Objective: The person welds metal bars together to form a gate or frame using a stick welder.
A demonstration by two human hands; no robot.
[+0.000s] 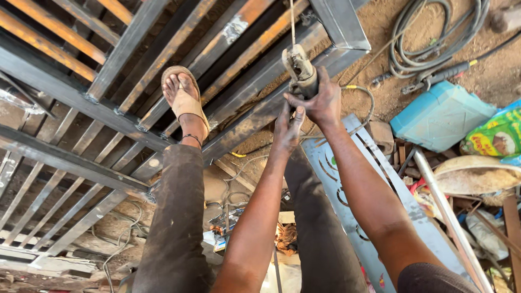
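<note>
Two hands meet at one tool near the middle of our view, and we take the scene from the left. Far left lies a welded steel gate frame [125,81], its dark and rust-streaked bars running diagonally across the sandy ground. Our left foot in a tan sandal [184,100] is planted on one of those bars, the dark trouser leg dropping toward us below it. Just right of the foot, our left hand [287,127] is raised with its fingers curled against the lower end of the angle grinder [300,69]; whether it grips the body fully or only steadies it, we cannot tell. The grinder stands upright over the frame's thick edge bar, with a thin cord running up from its top. Our right hand [320,100] is wrapped tight around the grinder's body from the right side, fingers closed over it. Beneath the right forearm lies a pale sheet-metal panel [380,190] with curved cut-outs. Farther right, a coil of grey cables [434,38] rests on the dirt at the far side, a light blue plastic case [439,116] sits near it, a bright green and yellow bag [496,135] lies at the right edge, and a shiny metal pipe [445,211] slants toward us.
</note>
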